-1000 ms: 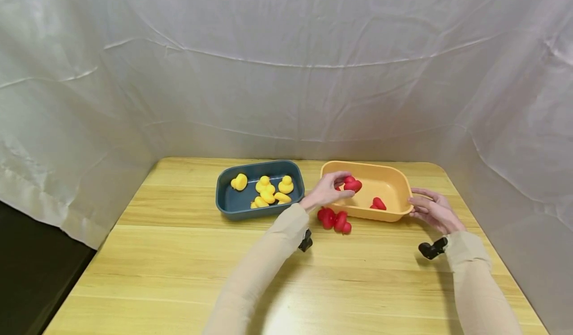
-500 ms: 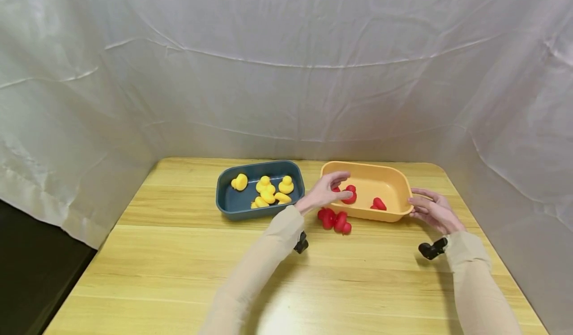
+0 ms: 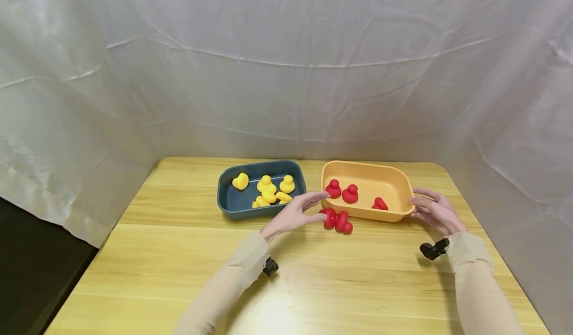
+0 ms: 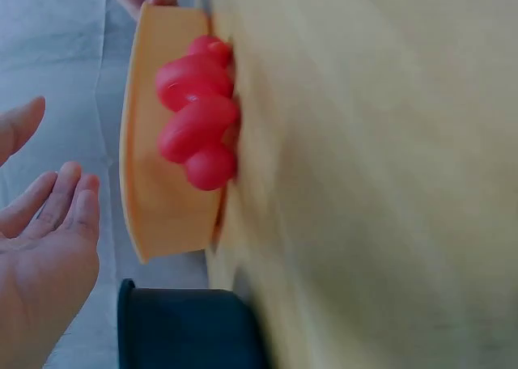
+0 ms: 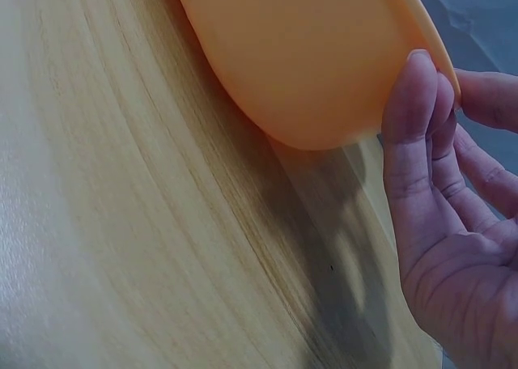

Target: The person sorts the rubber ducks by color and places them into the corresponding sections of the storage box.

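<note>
My left hand hovers with straight, parted fingers and holds nothing, left of two red rubber ducks. Those ducks, one partly behind my thumb and the other touching it, lie on the table against the front of an orange bin. Inside that bin are three more red ducks: one at the left corner, one beside it, one tipped over farther right. My right hand pinches the bin's right end; in the right wrist view, thumb and fingers grip its rim.
To the left stands a dark blue bin holding several yellow rubber ducks. Both bins sit near the back of the wooden table. A pale curtain hangs behind and along the sides.
The left hand let go of a red duck, which now sits upright in the orange bin. That hand then drew back left and toward me. The right hand stays on the bin.
</note>
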`<control>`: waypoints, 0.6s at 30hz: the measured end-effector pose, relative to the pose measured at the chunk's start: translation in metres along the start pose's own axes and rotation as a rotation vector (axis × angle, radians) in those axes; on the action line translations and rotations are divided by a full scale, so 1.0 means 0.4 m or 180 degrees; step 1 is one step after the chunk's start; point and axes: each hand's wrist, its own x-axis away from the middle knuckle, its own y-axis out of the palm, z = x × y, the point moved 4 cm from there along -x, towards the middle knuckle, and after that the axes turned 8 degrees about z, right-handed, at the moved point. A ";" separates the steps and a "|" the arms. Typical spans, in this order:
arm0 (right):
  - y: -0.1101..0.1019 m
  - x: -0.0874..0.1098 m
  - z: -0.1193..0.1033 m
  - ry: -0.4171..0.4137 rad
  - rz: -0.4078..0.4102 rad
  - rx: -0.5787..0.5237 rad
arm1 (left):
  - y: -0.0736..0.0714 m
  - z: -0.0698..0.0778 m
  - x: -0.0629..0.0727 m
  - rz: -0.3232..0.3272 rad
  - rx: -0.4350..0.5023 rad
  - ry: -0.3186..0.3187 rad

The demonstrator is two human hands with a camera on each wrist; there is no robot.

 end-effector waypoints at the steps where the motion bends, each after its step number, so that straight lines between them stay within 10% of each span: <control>1: 0.000 0.001 -0.001 0.0000 0.0002 -0.0001 | 0.001 -0.004 0.006 -0.0008 -0.0034 -0.0012; 18: -0.002 0.003 -0.004 -0.0001 -0.0002 0.0019 | 0.028 -0.064 0.017 -0.0251 -0.0346 -0.0219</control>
